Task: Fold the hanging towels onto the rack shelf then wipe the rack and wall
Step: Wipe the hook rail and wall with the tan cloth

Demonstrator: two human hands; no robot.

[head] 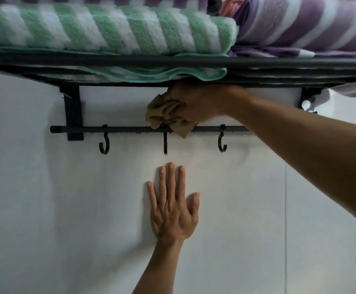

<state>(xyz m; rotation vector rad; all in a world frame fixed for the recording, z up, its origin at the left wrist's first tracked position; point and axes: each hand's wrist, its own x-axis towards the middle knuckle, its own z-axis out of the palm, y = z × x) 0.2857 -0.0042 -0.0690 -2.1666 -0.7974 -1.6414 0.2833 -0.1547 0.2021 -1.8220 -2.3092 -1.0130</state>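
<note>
Head view: hooks [104, 143] flank cloth [164, 115] on rail [119, 129].

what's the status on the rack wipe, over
Right hand clutching crumpled tan cloth on the black hook rail. Left hand flat on the white wall, fingers spread. Green-striped and purple-striped towels folded on shelf. Nothing blocking.

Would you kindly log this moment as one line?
right hand: wiping lower bar with tan cloth | left hand: flat on wall

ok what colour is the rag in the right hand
Tan-brown, plain with no pattern; the crumpled cloth rag in the right hand shows best in the head view.
</note>
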